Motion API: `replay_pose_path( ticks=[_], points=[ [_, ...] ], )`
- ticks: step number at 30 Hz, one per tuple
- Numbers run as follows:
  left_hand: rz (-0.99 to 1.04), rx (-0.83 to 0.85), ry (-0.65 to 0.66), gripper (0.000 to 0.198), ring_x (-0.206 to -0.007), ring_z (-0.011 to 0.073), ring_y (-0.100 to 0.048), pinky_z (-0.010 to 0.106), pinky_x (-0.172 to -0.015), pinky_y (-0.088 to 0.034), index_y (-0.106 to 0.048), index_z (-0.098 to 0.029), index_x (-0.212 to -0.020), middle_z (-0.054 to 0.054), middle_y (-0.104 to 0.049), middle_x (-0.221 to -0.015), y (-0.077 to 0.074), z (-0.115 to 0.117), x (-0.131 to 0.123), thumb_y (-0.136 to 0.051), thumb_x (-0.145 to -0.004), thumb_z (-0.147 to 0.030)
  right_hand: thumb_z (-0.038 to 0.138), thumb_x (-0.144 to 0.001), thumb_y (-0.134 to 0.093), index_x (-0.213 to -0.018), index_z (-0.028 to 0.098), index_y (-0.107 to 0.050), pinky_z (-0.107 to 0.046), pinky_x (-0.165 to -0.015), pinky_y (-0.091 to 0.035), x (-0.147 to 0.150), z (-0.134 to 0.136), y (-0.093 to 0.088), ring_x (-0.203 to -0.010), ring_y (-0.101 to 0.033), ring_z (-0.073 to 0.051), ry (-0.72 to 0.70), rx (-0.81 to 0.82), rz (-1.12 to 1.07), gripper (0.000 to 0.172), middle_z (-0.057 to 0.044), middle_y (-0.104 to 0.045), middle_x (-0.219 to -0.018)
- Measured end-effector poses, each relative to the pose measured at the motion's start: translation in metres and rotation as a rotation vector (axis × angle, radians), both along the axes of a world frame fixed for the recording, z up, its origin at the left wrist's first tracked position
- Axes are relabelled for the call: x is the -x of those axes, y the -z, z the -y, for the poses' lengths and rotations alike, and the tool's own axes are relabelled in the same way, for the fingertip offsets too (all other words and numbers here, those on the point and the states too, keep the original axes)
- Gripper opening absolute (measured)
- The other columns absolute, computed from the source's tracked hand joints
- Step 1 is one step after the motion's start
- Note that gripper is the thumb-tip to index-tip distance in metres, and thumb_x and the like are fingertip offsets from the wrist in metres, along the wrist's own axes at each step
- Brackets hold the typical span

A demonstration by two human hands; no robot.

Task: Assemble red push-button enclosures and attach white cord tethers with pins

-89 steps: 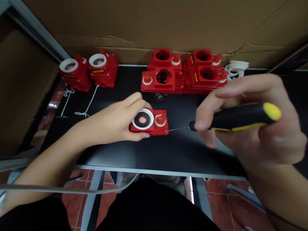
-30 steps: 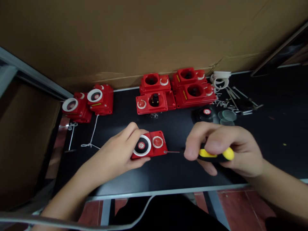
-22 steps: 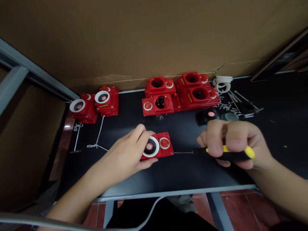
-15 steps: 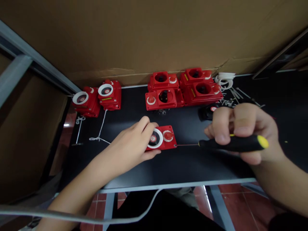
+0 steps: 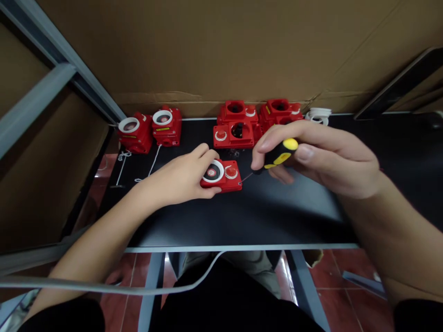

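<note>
A red box (image 5: 226, 185) with a white ring around a dark round window and a small red round part lies on the black table (image 5: 221, 221). My left hand (image 5: 187, 177) is closed around its left end. In my right hand (image 5: 318, 154) is a black and yellow screwdriver (image 5: 278, 154), gripped by the handle between thumb and fingers. Its thin shaft slants down to the left, and the tip is at a screw in the box's near right corner.
Two finished-looking red boxes (image 5: 167, 133) with white rings stand at the back left, white cords hanging from them. Several red boxes without rings (image 5: 238, 133) sit at the back middle. White rings (image 5: 318, 115) are stacked behind my right hand. A grey cable (image 5: 145, 290) crosses in front.
The screwdriver has gone from lying nearly level to standing steeper, its tip still at the corner screw. My right hand has come closer to the box and changed its grip. The view has shifted.
</note>
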State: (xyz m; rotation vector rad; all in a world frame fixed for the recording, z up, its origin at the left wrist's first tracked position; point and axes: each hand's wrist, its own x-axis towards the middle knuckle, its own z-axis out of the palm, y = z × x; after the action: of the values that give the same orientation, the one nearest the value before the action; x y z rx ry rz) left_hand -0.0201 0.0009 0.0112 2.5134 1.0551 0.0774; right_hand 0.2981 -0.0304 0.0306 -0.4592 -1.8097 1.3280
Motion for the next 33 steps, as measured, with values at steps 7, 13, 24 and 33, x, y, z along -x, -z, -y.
replay_pose_path(
  ticks=[7,13,24,33],
  points=[
    [0.003,0.045,-0.054,0.059,-0.097,0.0270,-0.078,0.044,-0.098,-0.066,-0.067,-0.019,-0.157,0.011,-0.068,-0.141,0.002,0.005,0.002,-0.091,-0.108,-0.044,0.040,-0.114,-0.096,-0.128,0.029,-0.096,-0.029,-0.053,-0.061,0.000,0.001,0.006,-0.069,-0.075,-0.016,0.144,-0.085,-0.018,0.018,-0.008,-0.093,-0.115],
    [0.028,0.041,-0.046,0.058,-0.102,0.0298,-0.082,0.048,-0.102,-0.071,-0.068,-0.018,-0.155,0.012,-0.067,-0.142,0.005,0.006,0.003,-0.091,-0.108,-0.043,0.035,-0.105,-0.106,-0.112,0.026,-0.088,-0.023,-0.038,-0.051,0.008,0.006,0.025,-0.054,-0.068,-0.011,0.249,-0.092,-0.207,0.021,-0.006,-0.094,-0.109],
    [0.261,-0.072,0.048,0.070,-0.137,0.0386,-0.083,0.052,-0.120,-0.071,-0.053,-0.020,-0.166,0.019,-0.068,-0.159,0.040,0.007,0.019,-0.088,-0.112,-0.045,0.033,-0.108,-0.105,-0.123,0.026,-0.091,-0.021,-0.036,-0.052,0.015,0.009,0.036,-0.045,-0.063,-0.006,0.328,-0.066,-0.291,0.022,0.000,-0.093,-0.105],
    [0.208,-0.068,0.023,0.065,-0.121,0.0357,-0.083,0.050,-0.108,-0.071,-0.059,-0.020,-0.164,0.016,-0.069,-0.150,0.032,0.008,0.015,-0.087,-0.111,-0.048,0.039,-0.114,-0.097,-0.137,0.037,-0.093,-0.020,-0.039,-0.052,0.011,-0.002,0.046,-0.061,-0.067,-0.013,0.318,-0.080,-0.235,0.023,-0.001,-0.086,-0.098]
  ],
)
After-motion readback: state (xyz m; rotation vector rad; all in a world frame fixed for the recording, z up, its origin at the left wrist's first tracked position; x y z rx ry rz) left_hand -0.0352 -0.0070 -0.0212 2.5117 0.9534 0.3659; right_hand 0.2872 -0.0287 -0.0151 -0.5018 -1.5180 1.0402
